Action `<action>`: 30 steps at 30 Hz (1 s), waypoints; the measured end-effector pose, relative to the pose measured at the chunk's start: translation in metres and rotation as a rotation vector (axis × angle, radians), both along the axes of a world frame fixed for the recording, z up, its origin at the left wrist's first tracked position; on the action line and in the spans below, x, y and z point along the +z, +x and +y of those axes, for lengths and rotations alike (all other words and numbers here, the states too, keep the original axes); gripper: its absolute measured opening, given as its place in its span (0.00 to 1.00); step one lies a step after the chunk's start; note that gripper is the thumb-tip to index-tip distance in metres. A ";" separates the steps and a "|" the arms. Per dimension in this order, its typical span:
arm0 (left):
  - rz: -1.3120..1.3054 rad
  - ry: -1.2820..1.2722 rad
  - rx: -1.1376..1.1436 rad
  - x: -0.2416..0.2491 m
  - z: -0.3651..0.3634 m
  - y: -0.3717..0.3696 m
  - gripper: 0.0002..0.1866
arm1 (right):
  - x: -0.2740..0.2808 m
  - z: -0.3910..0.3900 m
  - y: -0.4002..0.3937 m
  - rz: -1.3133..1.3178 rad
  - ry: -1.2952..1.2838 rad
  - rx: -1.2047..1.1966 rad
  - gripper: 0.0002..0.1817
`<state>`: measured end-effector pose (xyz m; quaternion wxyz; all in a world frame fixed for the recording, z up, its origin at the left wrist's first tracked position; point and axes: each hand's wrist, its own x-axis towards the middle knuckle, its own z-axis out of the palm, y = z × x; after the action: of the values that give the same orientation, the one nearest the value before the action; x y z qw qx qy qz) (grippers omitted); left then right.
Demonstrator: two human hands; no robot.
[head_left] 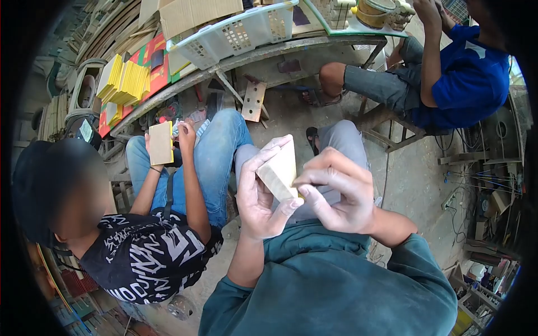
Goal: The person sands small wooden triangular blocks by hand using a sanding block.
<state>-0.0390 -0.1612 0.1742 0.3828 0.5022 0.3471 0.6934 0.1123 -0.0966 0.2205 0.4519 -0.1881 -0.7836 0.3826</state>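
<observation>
My left hand (256, 203) is wrapped round a pale wooden block (282, 169) with a slanted, wedge-like outline, held tilted above my lap. The thumb presses on its lower end while the fingers lie along its far side. Fine whitish dust covers both hands. My right hand (343, 193) is closed in a pinch at the block's right edge, its fingertips against the wood. Whatever sits in that pinch, if anything, is hidden by the fingers.
Close on my left a seated person in a black printed shirt (151, 257) holds a flat board (161, 144). Another in a blue shirt (471, 73) sits at the right. A workbench (216, 68) ahead bears a plastic basket (235, 36) and stacked yellow-edged boards (124, 81).
</observation>
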 end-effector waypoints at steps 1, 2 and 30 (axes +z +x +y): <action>0.005 0.052 -0.026 0.001 0.001 0.001 0.40 | -0.001 0.004 -0.002 0.001 0.014 -0.043 0.05; 0.009 0.102 -0.051 0.002 0.002 0.001 0.40 | -0.002 0.008 -0.004 0.000 0.027 -0.085 0.05; -0.034 0.061 -0.060 -0.004 0.006 -0.003 0.38 | -0.004 0.014 -0.007 -0.049 -0.040 -0.157 0.06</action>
<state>-0.0418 -0.1556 0.1701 0.3940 0.5120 0.3039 0.7002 0.1056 -0.0828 0.2161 0.4572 -0.2673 -0.7695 0.3569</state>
